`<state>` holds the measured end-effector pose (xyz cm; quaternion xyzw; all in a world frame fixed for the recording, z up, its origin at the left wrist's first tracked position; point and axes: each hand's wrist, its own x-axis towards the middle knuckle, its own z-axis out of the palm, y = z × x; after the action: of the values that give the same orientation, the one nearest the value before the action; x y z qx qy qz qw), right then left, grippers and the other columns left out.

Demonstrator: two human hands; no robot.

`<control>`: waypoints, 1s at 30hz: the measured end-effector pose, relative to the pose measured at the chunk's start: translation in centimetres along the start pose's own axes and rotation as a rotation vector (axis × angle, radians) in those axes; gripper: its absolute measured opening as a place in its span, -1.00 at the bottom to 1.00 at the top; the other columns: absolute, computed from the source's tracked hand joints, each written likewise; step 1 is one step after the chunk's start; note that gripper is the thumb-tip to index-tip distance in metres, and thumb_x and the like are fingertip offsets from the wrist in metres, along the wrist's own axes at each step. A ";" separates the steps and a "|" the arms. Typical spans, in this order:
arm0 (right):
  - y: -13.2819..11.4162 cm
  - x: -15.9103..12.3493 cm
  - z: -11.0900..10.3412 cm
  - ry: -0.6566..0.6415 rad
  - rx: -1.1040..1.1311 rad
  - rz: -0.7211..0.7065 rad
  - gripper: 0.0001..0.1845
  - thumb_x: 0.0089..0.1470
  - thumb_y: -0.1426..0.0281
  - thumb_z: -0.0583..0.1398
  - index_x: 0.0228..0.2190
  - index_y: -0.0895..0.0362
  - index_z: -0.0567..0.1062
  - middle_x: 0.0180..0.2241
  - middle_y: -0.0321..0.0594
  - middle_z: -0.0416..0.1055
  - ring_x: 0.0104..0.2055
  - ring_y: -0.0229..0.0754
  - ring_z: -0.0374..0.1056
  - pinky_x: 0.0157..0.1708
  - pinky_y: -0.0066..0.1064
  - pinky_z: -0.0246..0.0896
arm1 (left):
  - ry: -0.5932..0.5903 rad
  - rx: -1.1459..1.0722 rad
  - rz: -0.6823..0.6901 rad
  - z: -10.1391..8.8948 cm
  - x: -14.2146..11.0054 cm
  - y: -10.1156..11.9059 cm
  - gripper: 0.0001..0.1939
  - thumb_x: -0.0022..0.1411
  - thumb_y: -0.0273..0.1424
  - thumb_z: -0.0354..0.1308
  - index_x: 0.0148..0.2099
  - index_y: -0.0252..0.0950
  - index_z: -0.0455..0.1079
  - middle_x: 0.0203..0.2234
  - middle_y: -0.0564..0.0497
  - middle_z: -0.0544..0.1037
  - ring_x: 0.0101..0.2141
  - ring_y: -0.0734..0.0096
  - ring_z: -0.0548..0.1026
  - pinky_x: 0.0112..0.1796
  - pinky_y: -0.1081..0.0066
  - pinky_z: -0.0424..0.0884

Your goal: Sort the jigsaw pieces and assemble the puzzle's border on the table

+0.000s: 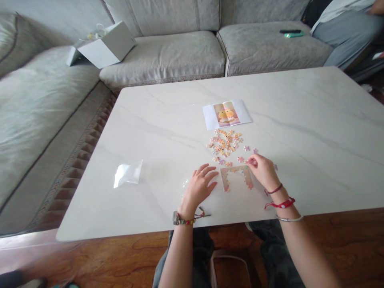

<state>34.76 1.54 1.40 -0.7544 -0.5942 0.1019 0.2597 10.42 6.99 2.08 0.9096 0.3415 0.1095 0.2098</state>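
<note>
My left hand (pixel 200 185) rests on the white table with its fingers spread and nothing in them, just left of a partly assembled jigsaw puzzle (pixel 225 180). The joined pieces form a border along the top and both sides, with a gap in the middle and at the bottom. At the puzzle's upper right corner, my right hand (pixel 264 170) pinches a small pinkish puzzle piece (pixel 247 161), mostly covered by the fingertips. Beyond the border lies a heap of loose puzzle pieces (pixel 225 142), with several stray pieces around it.
A creased picture sheet (pixel 227 114) with two yellow figures lies behind the heap. To the left is a clear plastic bag (pixel 128 174). A white box (pixel 107 45) stands on the grey sofa (pixel 168 56). A person (pixel 349 32) sits at the far right.
</note>
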 end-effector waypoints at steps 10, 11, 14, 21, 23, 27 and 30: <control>0.8 -0.5 -1.9 -0.228 0.421 0.216 -0.84 -0.07 0.33 0.12 -0.44 0.15 0.44 -0.45 -0.20 0.49 -0.39 -0.19 0.41 -0.39 -0.39 0.29 | 0.049 0.046 -0.022 0.1 0.1 -0.5 -0.74 0.16 -0.46 0.00 -0.07 -0.20 0.30 -0.06 -0.03 0.37 0.04 0.23 0.20 -0.10 0.20 0.28; 0.9 -0.6 -2.2 -0.292 0.492 0.241 -0.83 -0.09 0.32 0.13 -0.44 0.16 0.43 -0.45 -0.18 0.48 -0.38 -0.18 0.41 -0.42 -0.40 0.30 | 0.055 0.048 -0.022 0.1 0.2 -0.4 -0.74 0.17 -0.46 0.00 -0.08 -0.20 0.30 -0.07 -0.04 0.38 0.04 0.23 0.21 -0.10 0.20 0.28; 0.8 -1.2 -2.9 -0.529 0.645 0.289 -0.80 -0.12 0.30 0.17 -0.45 0.19 0.42 -0.44 -0.15 0.48 -0.38 -0.17 0.42 -0.49 -0.44 0.30 | 0.062 0.050 -0.019 0.1 0.5 -0.2 -0.75 0.17 -0.46 -0.01 -0.08 -0.20 0.30 -0.08 -0.04 0.39 0.03 0.24 0.22 -0.10 0.21 0.29; 1.2 -2.0 -3.0 -0.734 0.663 0.334 -0.76 -0.16 0.30 0.21 -0.42 0.20 0.46 -0.43 -0.14 0.50 -0.47 -0.26 0.40 -0.54 -0.50 0.27 | 0.056 0.058 -0.024 0.5 1.0 -0.1 -0.76 0.17 -0.46 0.00 -0.09 -0.21 0.30 -0.08 -0.02 0.39 0.01 0.24 0.23 -0.08 0.20 0.27; 1.5 -2.1 -3.1 -0.727 0.660 0.335 -0.76 -0.16 0.29 0.21 -0.42 0.20 0.47 -0.43 -0.14 0.50 -0.51 -0.29 0.38 -0.57 -0.50 0.26 | 0.066 0.058 -0.031 0.5 1.1 -0.1 -0.76 0.16 -0.47 0.00 -0.09 -0.21 0.31 -0.09 -0.03 0.40 0.00 0.26 0.24 -0.08 0.20 0.27; 1.7 -2.2 -3.3 -0.689 0.654 0.319 -0.78 -0.18 0.30 0.21 -0.46 0.19 0.47 -0.46 -0.18 0.50 -0.54 -0.30 0.36 -0.57 -0.50 0.25 | 0.088 0.062 -0.052 0.7 1.3 -0.1 -0.76 0.16 -0.47 0.00 -0.10 -0.21 0.31 -0.10 -0.04 0.40 -0.02 0.27 0.26 -0.10 0.21 0.29; 1.9 -2.1 -3.2 -0.579 0.603 0.274 -0.82 -0.14 0.32 0.18 -0.46 0.17 0.47 -0.47 -0.21 0.50 -0.53 -0.28 0.37 -0.54 -0.48 0.25 | 0.114 0.082 -0.084 0.9 1.5 -0.1 -0.76 0.16 -0.46 0.01 -0.10 -0.21 0.31 -0.10 -0.04 0.40 -0.02 0.24 0.26 -0.11 0.20 0.29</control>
<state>37.26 -1.66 2.79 -0.6570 -0.4808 0.5115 0.2750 11.80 7.80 1.32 0.8945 0.3951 0.1382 0.1569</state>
